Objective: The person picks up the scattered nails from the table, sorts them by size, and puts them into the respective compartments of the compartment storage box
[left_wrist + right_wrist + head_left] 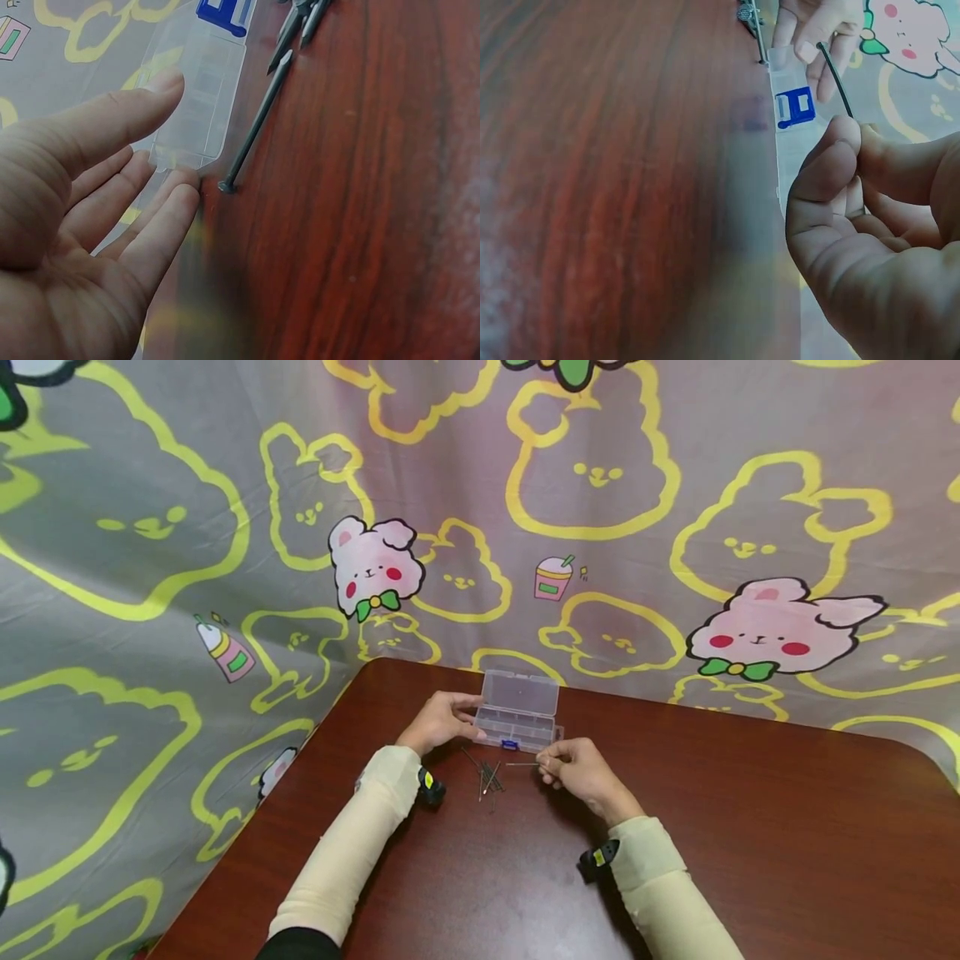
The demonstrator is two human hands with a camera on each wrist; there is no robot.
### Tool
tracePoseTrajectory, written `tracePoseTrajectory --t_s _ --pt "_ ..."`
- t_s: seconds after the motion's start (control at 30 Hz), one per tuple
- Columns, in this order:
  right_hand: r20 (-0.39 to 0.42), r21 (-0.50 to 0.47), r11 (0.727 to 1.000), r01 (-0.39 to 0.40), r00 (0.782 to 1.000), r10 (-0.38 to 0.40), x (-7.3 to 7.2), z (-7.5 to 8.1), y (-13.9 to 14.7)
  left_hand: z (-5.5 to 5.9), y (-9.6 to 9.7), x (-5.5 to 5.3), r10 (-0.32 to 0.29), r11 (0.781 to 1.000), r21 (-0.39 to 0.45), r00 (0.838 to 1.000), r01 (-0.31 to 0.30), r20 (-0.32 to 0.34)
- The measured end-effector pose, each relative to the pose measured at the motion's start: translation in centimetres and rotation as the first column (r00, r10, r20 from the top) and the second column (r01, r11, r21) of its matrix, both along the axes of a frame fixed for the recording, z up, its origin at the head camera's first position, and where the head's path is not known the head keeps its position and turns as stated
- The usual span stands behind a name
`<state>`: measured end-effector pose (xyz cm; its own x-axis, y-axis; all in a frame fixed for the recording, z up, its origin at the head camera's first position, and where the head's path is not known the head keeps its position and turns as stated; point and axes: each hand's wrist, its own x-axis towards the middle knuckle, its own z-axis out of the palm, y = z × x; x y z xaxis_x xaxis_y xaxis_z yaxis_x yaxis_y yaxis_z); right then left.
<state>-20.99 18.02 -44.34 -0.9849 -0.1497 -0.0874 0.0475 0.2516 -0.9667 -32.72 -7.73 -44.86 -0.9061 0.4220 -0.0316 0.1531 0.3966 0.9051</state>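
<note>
A clear plastic compartment box (491, 735) stands on the table with its lid (521, 693) raised at the back and a blue latch (510, 745) in front. At the box's left end is my left hand (444, 720), its fingers extended and fingertips right at the end wall; the thumb (142, 105) lies over the box in the left wrist view. My right hand (577, 772) pinches a long thin nail (838, 82) between thumb and fingertips, close to the box's front right corner. The nail points left. In front of the box lie several loose nails (491, 777), crossed in a small pile.
The dark red-brown wooden table (480, 877) has its back edge behind the box. A grey curtain (465, 485) with cartoon bunnies hangs behind and at the left. Wrist cameras (598, 860) are strapped over both sleeves.
</note>
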Motion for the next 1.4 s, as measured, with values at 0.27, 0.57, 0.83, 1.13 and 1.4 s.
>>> tracePoseTrajectory --t_s 0.27,0.57,0.83,1.13,1.4 --pt "0.036 -0.12 0.992 0.041 0.999 -0.037 -0.4 -0.2 0.2 0.0 0.0 -0.1 -0.009 1.0 0.007 1.0 0.009 -0.002" --pt "0.039 -0.13 0.991 0.025 0.999 -0.02 -1.3 0.3 0.2 -0.2 -0.1 0.0 0.001 1.0 0.018 1.0 -0.001 0.015" --pt "0.042 -0.092 0.995 0.047 0.998 -0.043 -2.4 0.9 0.6 0.0 0.0 0.1 0.006 1.0 0.016 1.0 -0.007 0.016" --pt "0.026 -0.015 0.997 0.074 0.997 -0.073 -3.8 0.9 0.8 0.0 0.0 0.2 0.005 1.0 0.004 1.0 -0.005 0.024" --pt "0.052 -0.033 0.994 0.102 0.994 -0.101 -4.9 1.3 0.8 0.2 0.2 0.4 0.016 1.0 -0.002 1.0 -0.016 0.013"
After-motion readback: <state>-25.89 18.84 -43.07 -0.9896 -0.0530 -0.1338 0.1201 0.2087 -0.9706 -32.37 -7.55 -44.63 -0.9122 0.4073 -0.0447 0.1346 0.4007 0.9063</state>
